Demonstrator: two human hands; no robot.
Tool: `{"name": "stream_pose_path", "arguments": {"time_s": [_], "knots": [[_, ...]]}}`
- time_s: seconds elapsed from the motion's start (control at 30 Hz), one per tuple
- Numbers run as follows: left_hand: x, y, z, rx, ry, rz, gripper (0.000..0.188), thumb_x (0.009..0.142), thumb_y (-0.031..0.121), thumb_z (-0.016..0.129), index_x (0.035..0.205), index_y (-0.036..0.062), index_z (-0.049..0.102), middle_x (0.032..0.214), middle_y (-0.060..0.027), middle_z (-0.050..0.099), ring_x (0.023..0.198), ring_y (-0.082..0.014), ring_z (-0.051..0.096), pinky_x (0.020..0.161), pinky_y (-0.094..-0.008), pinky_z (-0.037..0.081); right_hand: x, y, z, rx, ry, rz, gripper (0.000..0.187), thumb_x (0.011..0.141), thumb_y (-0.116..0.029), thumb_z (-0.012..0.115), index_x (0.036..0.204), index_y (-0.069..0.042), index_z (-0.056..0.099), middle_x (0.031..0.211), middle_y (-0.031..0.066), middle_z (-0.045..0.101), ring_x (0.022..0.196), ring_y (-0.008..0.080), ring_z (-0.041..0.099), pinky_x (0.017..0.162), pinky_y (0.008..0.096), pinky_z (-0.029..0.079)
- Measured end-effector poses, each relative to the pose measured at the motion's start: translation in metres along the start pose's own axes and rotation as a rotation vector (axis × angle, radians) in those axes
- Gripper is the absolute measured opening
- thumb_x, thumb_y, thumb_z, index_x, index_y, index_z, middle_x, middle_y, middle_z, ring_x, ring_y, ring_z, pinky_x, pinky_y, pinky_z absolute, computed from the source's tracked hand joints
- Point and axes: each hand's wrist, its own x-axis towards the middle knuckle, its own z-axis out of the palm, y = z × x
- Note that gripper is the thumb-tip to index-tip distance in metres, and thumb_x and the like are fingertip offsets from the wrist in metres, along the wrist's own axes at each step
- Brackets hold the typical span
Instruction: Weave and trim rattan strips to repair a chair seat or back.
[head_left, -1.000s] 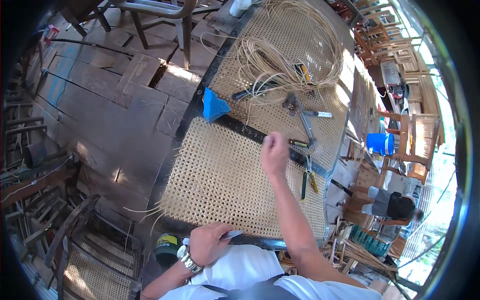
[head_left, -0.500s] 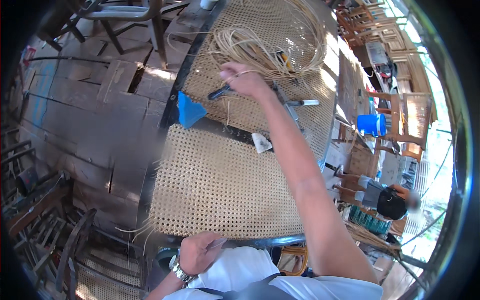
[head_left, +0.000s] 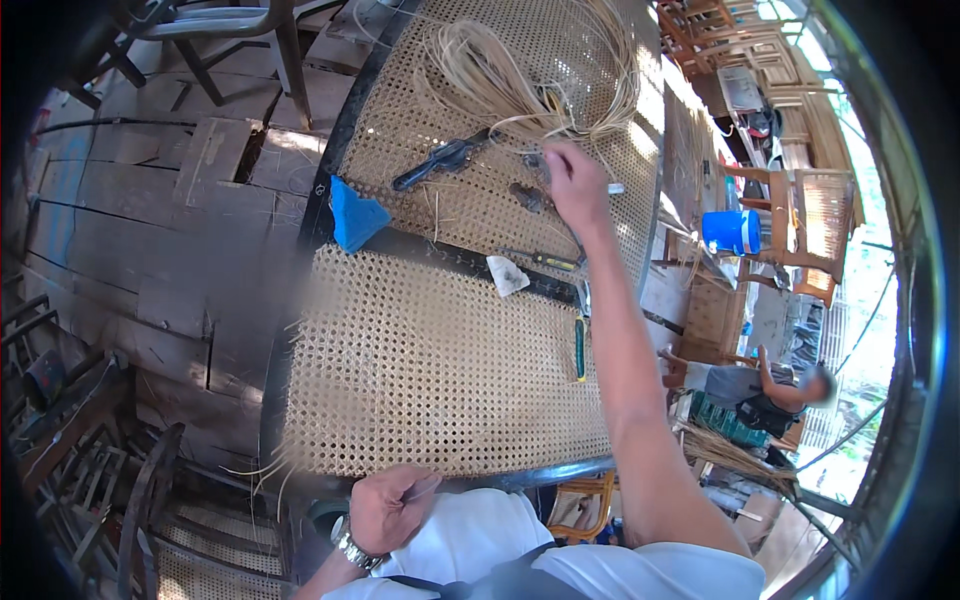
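Observation:
My right hand (head_left: 578,188) reaches out over a woven cane panel (head_left: 440,370), its fingers curled inward and partly hidden from view. Just beyond it lies a loose coil of pale cane strands (head_left: 490,75). My left hand (head_left: 388,508), with a metal watch at the wrist, is closed near the panel's close edge, above my lap. What either hand holds, if anything, does not show. Left of my right hand rests a dark tool with a blue-black handle (head_left: 440,163). A yellow-and-black handled tool (head_left: 552,260) and a green-handled tool (head_left: 580,348) lie nearer.
A blue angular piece (head_left: 357,215) sits at the panel's left edge, and a whitish wedge (head_left: 507,275) on its dark crossbar. Dark wooden chairs (head_left: 150,500) stand lower left. On the right are a blue bucket (head_left: 732,232), wooden furniture and another person (head_left: 760,390).
My right hand has moved right, uncovering the dark-handled tool. The cane strands have shifted into a narrower bunch at the left. My left hand stays near my lap. The other person has turned.

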Motion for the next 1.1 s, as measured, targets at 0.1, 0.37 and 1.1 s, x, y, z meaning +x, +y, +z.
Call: {"name": "stream_pose_path", "arguments": {"time_s": [0.1, 0.37, 1.1], "knots": [[0.002, 0.005, -0.002, 0.008, -0.077, -0.056, 0.014, 0.084, 0.007, 0.072, 0.097, 0.0027, 0.073, 0.082, -0.0163, 0.071, 0.069, -0.0293, 0.070, 0.063, -0.0328, 0.054, -0.034, 0.064, 0.011, -0.107, -0.004, 0.026, 0.024, 0.093, -0.013, 0.061, 0.113, -0.007, 0.072, 0.114, 0.0159, 0.069, 0.101, 0.0357, 0.067, 0.087, 0.0418, 0.054], [0.001, -0.001, 0.004, 0.018, -0.060, -0.044, 0.011, 0.085, 0.009, 0.074, 0.094, 0.0024, 0.073, 0.074, -0.0123, 0.068, 0.061, -0.0217, 0.064, 0.057, -0.0303, 0.050, -0.033, 0.095, 0.034, -0.299, 0.006, -0.180, 0.029, 0.085, -0.008, 0.068, 0.114, -0.010, 0.071, 0.106, 0.0117, 0.062, 0.099, 0.0344, 0.064, 0.084, 0.0451, 0.053], [0.057, 0.026, -0.017, 0.302, 0.051, 0.190, 0.023, 0.090, 0.028, 0.073, 0.083, 0.0069, 0.069, 0.066, -0.0121, 0.063, 0.058, -0.0314, 0.063, 0.053, -0.0405, 0.047, -0.057, 0.099, 0.049, -0.306, 0.145, 0.040, 0.025, 0.085, -0.020, 0.076, 0.104, -0.006, 0.068, 0.109, 0.0120, 0.060, 0.105, 0.0352, 0.059, 0.089, 0.0451, 0.048]]}}
